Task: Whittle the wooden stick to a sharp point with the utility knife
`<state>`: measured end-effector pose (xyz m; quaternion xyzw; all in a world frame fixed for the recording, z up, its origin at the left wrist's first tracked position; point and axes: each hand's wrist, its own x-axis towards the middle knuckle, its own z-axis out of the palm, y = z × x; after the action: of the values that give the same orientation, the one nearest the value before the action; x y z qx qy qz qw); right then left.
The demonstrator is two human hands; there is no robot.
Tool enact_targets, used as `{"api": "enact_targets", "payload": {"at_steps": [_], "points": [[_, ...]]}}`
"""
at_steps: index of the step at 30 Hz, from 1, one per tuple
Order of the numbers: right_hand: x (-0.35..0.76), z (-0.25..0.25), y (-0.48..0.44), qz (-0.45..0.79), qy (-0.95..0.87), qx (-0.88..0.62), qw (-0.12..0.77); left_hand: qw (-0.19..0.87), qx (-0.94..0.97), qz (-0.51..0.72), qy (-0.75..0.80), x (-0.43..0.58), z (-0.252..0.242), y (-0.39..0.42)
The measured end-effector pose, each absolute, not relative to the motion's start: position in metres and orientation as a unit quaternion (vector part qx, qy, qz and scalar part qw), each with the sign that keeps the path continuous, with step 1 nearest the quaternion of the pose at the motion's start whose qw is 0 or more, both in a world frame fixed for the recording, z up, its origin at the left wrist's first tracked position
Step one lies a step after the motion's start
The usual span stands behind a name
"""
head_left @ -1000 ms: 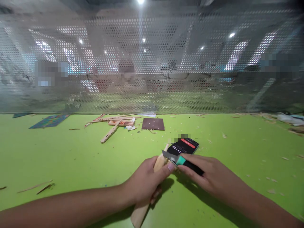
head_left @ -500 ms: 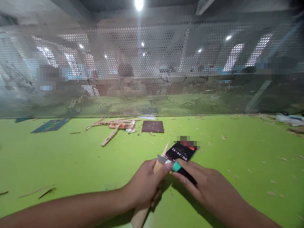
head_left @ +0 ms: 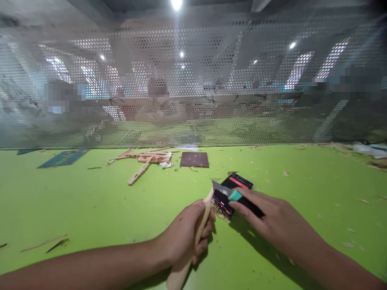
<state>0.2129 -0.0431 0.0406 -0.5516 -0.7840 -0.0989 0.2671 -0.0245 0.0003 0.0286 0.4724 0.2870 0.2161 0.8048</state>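
My left hand (head_left: 189,233) is closed round a pale piece of wood (head_left: 202,225), wide at the near end and narrowing to a slim tip. A utility knife (head_left: 235,195) with a black and green handle is gripped in my right hand (head_left: 272,221). Its blade reaches left to the wood's narrow tip; whether the edge touches it I cannot tell. Behind the knife lies a phone (head_left: 242,181) with a lit dark screen, partly covered by the blade and my fingers. Wood shavings (head_left: 222,213) are heaped at the phone's near edge.
Carved wooden sticks (head_left: 140,171) lie in a pile beyond my left hand, beside a brown square sheet (head_left: 194,160). A patterned mat (head_left: 63,158) is at the far left. A perforated metal screen (head_left: 193,121) borders the green table (head_left: 90,201). Several people show blurred behind it.
The knife and my right hand have moved right and away from me, up toward the wood's tip. My left thumb has drawn back from the blade onto the wood.
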Motion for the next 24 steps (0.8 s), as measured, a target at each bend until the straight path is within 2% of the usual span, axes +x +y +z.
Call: {"api": "enact_targets", "payload": {"at_steps": [10, 17, 24], "points": [[0.209, 0.043, -0.044, -0.04, -0.797, -0.538, 0.274, 0.793, 0.5, 0.225, 0.266, -0.024, 0.031, 0.004], [0.198, 0.051, -0.052, 0.086, -0.824, -0.493, 0.266, 0.807, 0.503, 0.184, 0.25, -0.027, 0.029, 0.006], [0.199, 0.045, -0.053, 0.075, -0.83, -0.488, 0.257, 0.79, 0.543, 0.151, 0.243, -0.029, 0.033, 0.009]]}}
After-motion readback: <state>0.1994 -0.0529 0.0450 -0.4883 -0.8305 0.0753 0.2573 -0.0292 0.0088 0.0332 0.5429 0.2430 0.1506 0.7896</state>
